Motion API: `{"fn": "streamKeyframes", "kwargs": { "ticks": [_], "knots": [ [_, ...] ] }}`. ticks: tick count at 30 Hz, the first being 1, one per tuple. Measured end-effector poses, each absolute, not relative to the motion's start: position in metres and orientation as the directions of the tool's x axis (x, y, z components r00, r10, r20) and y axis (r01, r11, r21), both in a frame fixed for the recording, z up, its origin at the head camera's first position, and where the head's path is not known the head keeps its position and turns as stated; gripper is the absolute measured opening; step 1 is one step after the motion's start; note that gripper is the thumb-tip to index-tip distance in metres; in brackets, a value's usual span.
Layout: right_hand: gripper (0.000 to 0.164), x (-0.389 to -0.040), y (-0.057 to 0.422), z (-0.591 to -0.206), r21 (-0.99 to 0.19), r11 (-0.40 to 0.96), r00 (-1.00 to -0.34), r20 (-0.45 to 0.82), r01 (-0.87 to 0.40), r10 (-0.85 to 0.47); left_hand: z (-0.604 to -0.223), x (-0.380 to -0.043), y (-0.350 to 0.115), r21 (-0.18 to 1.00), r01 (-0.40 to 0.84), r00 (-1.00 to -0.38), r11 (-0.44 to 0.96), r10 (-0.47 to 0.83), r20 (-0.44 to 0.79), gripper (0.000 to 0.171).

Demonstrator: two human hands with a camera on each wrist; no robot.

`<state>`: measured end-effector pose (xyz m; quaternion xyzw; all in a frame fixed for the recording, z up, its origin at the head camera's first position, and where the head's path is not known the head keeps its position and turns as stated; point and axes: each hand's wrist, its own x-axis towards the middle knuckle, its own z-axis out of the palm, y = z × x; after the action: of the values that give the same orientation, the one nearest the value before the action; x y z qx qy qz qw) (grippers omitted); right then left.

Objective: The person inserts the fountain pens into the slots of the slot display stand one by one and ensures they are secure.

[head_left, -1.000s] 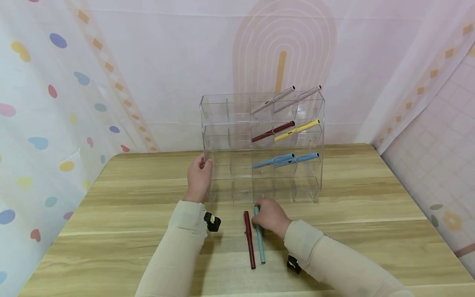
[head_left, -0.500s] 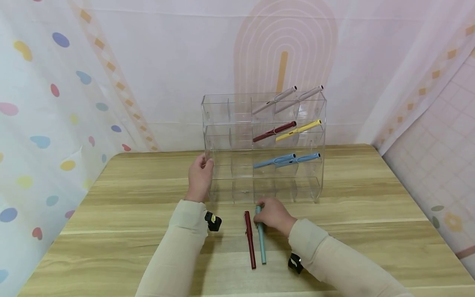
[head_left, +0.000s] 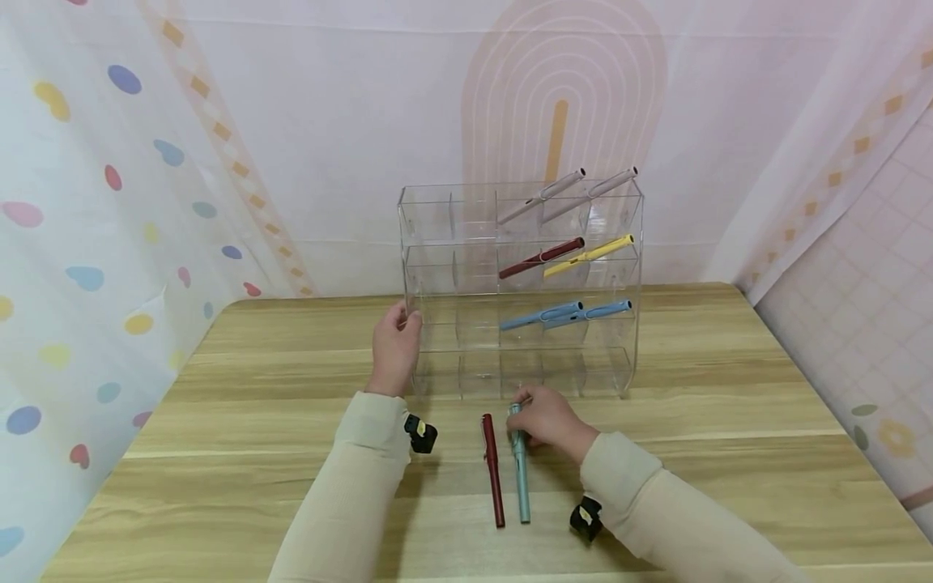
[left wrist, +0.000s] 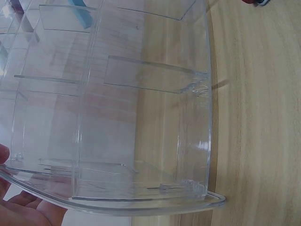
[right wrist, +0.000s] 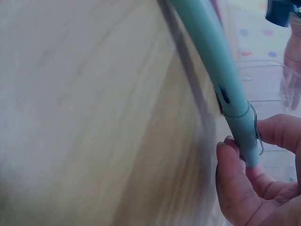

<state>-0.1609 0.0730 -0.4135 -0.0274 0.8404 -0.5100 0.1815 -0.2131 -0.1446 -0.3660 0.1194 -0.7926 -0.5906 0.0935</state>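
My right hand (head_left: 548, 419) pinches a mint-green pen (right wrist: 218, 61) by its capped, clip end; in the right wrist view thumb and fingers close on the cap, and a shadow runs beside the barrel. Left of it a dark red pen (head_left: 493, 474) lies on the table. My left hand (head_left: 394, 344) grips the left side edge of a clear acrylic pen rack (head_left: 477, 376), thumb in front and fingers partly hidden behind the panel. In the left wrist view that rack's side (left wrist: 117, 207) crosses the bottom, with fingers at the lower left.
Tilted pens rest in the rack's right-hand compartments: two pale ones on top, then a maroon pen (head_left: 542, 258) and a yellow pen (head_left: 590, 254), and below them two blue pens (head_left: 539, 315). The wooden table (head_left: 240, 421) meets a patterned curtain (head_left: 350, 121) behind.
My right hand has shifted slightly right with the mint-green pen, which has moved away from the dark red pen and turned so its clip shows. The left hand keeps its grip on the rack.
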Motion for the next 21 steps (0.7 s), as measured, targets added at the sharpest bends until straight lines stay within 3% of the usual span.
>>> {"fn": "streamKeyframes", "kwargs": {
  "ticks": [21],
  "knots": [
    [0.032, -0.157, 0.098, -0.386, -0.967, 0.190, -0.968, -0.202, 0.172, -0.150, -0.366, -0.213, -0.144, 0.959, -0.083, -0.952, 0.271, -0.307, 0.004, 0.029]
  ]
}}
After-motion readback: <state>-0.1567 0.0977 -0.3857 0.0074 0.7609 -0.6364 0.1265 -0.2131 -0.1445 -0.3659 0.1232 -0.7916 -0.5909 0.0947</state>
